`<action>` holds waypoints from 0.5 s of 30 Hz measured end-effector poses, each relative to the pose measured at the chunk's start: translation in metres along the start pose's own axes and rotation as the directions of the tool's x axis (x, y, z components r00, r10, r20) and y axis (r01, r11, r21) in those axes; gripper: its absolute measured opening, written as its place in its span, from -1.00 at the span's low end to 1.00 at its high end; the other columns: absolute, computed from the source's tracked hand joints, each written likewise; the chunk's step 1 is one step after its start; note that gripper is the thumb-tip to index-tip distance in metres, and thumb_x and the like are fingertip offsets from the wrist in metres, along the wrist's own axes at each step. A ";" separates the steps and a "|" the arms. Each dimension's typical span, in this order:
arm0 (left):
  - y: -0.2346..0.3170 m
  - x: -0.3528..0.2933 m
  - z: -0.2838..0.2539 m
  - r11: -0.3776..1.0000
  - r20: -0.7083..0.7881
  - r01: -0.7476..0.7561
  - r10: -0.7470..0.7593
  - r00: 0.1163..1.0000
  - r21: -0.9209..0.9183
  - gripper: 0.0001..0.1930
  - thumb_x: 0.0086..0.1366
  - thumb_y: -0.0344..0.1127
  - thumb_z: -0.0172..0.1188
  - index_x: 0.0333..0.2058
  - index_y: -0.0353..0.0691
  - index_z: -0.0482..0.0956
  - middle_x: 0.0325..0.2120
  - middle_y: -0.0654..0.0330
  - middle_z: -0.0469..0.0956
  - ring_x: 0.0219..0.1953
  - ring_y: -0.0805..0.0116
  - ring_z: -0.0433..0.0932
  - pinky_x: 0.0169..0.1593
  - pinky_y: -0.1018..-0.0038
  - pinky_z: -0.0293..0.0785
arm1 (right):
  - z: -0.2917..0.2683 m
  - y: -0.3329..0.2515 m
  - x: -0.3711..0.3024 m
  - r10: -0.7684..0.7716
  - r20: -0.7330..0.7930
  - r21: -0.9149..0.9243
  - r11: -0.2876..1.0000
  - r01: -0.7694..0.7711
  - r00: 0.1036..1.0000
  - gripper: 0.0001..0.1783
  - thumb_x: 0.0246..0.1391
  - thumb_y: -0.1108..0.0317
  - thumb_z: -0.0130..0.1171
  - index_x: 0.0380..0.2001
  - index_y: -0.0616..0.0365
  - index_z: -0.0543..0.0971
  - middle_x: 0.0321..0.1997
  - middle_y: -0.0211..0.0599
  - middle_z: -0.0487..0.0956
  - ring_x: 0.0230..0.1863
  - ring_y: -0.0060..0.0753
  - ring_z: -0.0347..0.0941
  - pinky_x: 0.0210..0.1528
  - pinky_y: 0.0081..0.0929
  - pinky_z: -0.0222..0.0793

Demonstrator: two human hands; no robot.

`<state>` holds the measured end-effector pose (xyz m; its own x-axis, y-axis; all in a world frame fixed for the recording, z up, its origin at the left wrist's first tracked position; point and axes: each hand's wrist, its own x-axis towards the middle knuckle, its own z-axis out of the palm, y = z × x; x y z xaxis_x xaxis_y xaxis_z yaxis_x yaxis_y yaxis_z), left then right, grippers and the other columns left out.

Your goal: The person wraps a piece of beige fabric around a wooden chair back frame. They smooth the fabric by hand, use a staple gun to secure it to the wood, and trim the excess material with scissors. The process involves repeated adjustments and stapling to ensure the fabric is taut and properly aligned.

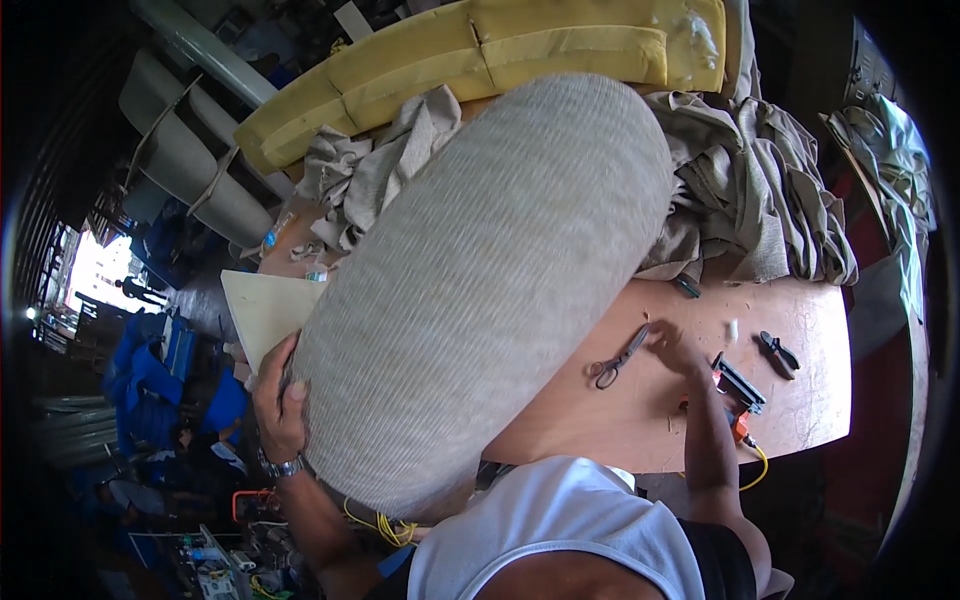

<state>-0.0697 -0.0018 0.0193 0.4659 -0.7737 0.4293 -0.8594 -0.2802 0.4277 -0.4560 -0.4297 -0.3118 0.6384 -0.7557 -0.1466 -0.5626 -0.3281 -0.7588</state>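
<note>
A large oval upholstered cushion (490, 270) in ribbed grey-beige fabric stands tilted across the bench. At its lower left edge my left hand (280, 405), with a metal watch at the wrist, grips it; the thumb lies along the side. My right hand (678, 345) reaches low over the bench, fingers bent and loosely apart beside the tip of the scissors (622, 358). I cannot tell whether the fingertips touch the blades. Just right of that forearm lies a black and orange staple gun (740, 385). Dark-handled pliers (779, 355) rest farther right.
The wooden bench (560, 420) carries heaps of beige fabric (750, 190) behind the cushion. A long yellow foam piece (450, 70) spans the back. A pale flat panel (265, 310) sticks out at left. The staple gun's yellow hose (762, 470) hangs over the front edge.
</note>
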 end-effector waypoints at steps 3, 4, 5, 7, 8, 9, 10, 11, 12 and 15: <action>-0.028 -0.018 -0.009 0.998 -0.069 0.020 -0.016 0.997 0.053 -0.39 0.44 -0.04 -0.11 0.21 -0.48 0.43 0.14 -0.23 0.50 0.28 -0.11 0.39 0.36 0.14 0.20 | -0.037 -0.053 0.033 -0.010 -0.389 0.493 0.843 0.217 0.921 -0.62 0.38 0.15 0.13 -0.03 0.29 0.54 -0.19 -0.31 0.59 -0.17 -0.48 0.48 -0.13 -0.45 0.40; -0.038 -0.025 -0.012 0.996 -0.108 0.057 -0.049 0.993 0.067 -0.40 0.45 -0.05 -0.13 0.22 -0.47 0.42 0.15 -0.22 0.49 0.30 -0.09 0.37 0.38 0.14 0.16 | -0.053 -0.073 0.039 0.010 -0.458 0.610 0.731 0.306 0.889 -0.45 0.44 -0.06 -0.03 0.02 0.30 0.54 -0.10 -0.28 0.60 -0.04 -0.43 0.49 0.02 -0.45 0.39; -0.048 -0.033 -0.014 0.992 -0.143 0.097 -0.085 0.986 0.076 -0.41 0.47 -0.06 -0.14 0.23 -0.46 0.41 0.16 -0.21 0.49 0.33 -0.08 0.34 0.39 0.15 0.13 | -0.068 -0.097 0.040 -0.018 -0.466 0.641 0.682 0.352 0.884 -0.38 0.44 -0.13 -0.10 0.05 0.30 0.54 -0.04 -0.25 0.60 0.02 -0.39 0.49 0.08 -0.41 0.38; -0.069 -0.049 -0.020 0.978 -0.285 0.137 -0.088 0.954 0.157 -0.41 0.50 -0.05 -0.17 0.24 -0.46 0.40 0.22 -0.19 0.44 0.35 -0.05 0.29 0.40 0.16 0.10 | -0.096 -0.150 0.033 -0.076 -0.491 0.683 0.584 0.438 0.868 -0.23 0.43 -0.26 -0.25 0.12 0.29 0.53 0.06 -0.18 0.60 0.13 -0.32 0.48 0.21 -0.32 0.35; -0.078 -0.054 -0.020 0.969 -0.356 0.162 -0.088 0.930 0.184 -0.41 0.51 -0.05 -0.19 0.24 -0.46 0.39 0.25 -0.17 0.41 0.37 -0.03 0.27 0.41 0.17 0.08 | -0.106 -0.167 0.026 -0.196 -0.437 0.672 0.577 0.463 0.878 -0.18 0.42 -0.29 -0.30 0.15 0.30 0.50 0.12 -0.14 0.57 0.17 -0.27 0.46 0.26 -0.28 0.31; -0.085 -0.060 -0.018 0.977 -0.342 0.214 -0.196 0.919 0.016 -0.39 0.51 -0.03 -0.19 0.25 -0.46 0.38 0.27 -0.16 0.39 0.37 -0.01 0.27 0.41 0.17 0.09 | -0.114 -0.182 0.020 -0.313 -0.366 0.661 0.576 0.482 0.876 -0.13 0.40 -0.33 -0.35 0.19 0.30 0.48 0.17 -0.10 0.55 0.22 -0.22 0.44 0.32 -0.24 0.27; -0.091 -0.064 -0.016 0.953 -0.307 0.262 -0.297 0.904 -0.149 -0.38 0.51 0.00 -0.19 0.25 -0.47 0.37 0.28 -0.15 0.37 0.37 0.00 0.27 0.41 0.17 0.09 | -0.123 -0.201 0.013 -0.423 -0.288 0.650 0.572 0.500 0.859 -0.09 0.38 -0.36 -0.40 0.23 0.31 0.46 0.23 -0.06 0.53 0.27 -0.17 0.43 0.37 -0.21 0.23; -0.094 -0.067 -0.013 0.898 -0.253 0.315 -0.397 0.882 -0.308 -0.36 0.51 0.02 -0.19 0.26 -0.47 0.36 0.30 -0.14 0.35 0.37 0.02 0.27 0.41 0.18 0.09 | -0.131 -0.225 0.005 -0.498 -0.338 0.513 0.614 0.600 0.798 -0.07 0.35 -0.37 -0.39 0.26 0.29 0.44 0.25 -0.02 0.52 0.29 -0.12 0.41 0.39 -0.17 0.20; -0.093 -0.066 -0.010 0.906 -0.231 0.288 -0.366 0.902 -0.310 -0.34 0.52 0.03 -0.22 0.29 -0.48 0.32 0.31 -0.13 0.34 0.36 0.04 0.26 0.41 0.18 0.08 | -0.138 -0.255 -0.006 -0.570 -0.363 0.363 0.642 0.675 0.737 -0.06 0.32 -0.38 -0.38 0.29 0.28 0.41 0.26 0.02 0.50 0.31 -0.07 0.40 0.41 -0.14 0.18; -0.091 -0.061 -0.005 0.949 -0.211 0.235 -0.279 0.937 -0.212 -0.31 0.51 0.05 -0.21 0.35 -0.44 0.25 0.29 -0.14 0.36 0.34 0.01 0.29 0.40 0.16 0.09 | -0.175 -0.336 -0.026 -0.750 -0.229 0.206 0.586 0.784 0.620 -0.05 0.23 -0.41 -0.13 0.37 0.18 0.32 0.21 0.10 0.53 0.21 0.04 0.50 0.28 -0.07 0.37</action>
<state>-0.0184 0.0740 -0.0416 0.7210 -0.5262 0.4508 -0.6610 -0.3273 0.6752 -0.3757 -0.3993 0.0579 0.6979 -0.3523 0.6235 0.2790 -0.6681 -0.6898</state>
